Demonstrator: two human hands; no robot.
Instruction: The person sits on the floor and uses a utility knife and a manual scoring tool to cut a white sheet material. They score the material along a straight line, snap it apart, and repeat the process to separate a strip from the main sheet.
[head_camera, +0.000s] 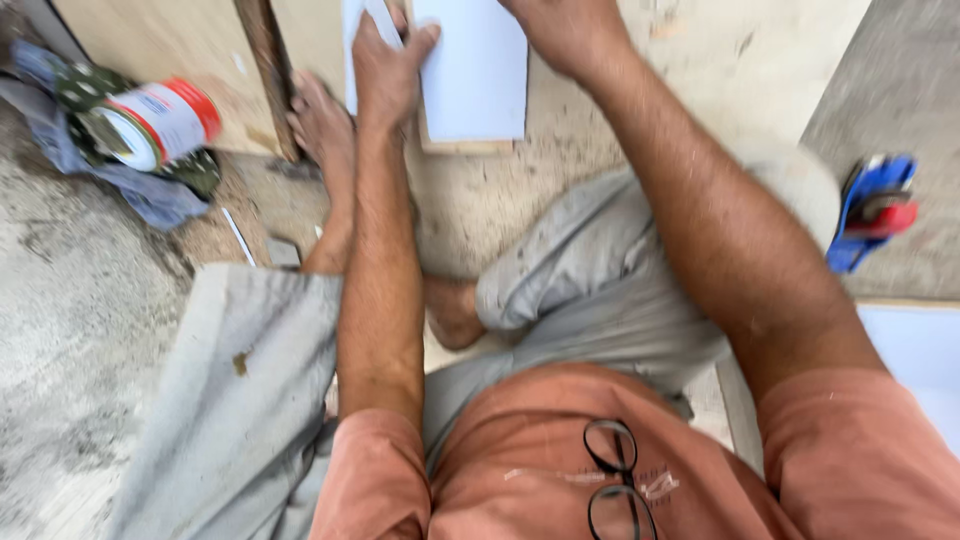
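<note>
I sit on the floor and look down at my own legs and arms. My left hand (385, 65) presses on the left edge of a white rectangular board (475, 80) that lies on the floor ahead of me, fingers curled over a thin white strip. My right hand (560, 30) rests on the board's top right part, its fingers cut off by the frame edge. The board has a pale wooden edge at its near side.
A tin can (155, 122) with a red rim lies on its side on crumpled cloth at the upper left. A blue and red tool (875, 210) lies at the right. My bare foot (325, 125) rests near a dark wooden strip (268, 70). A white panel (915, 350) sits at the right.
</note>
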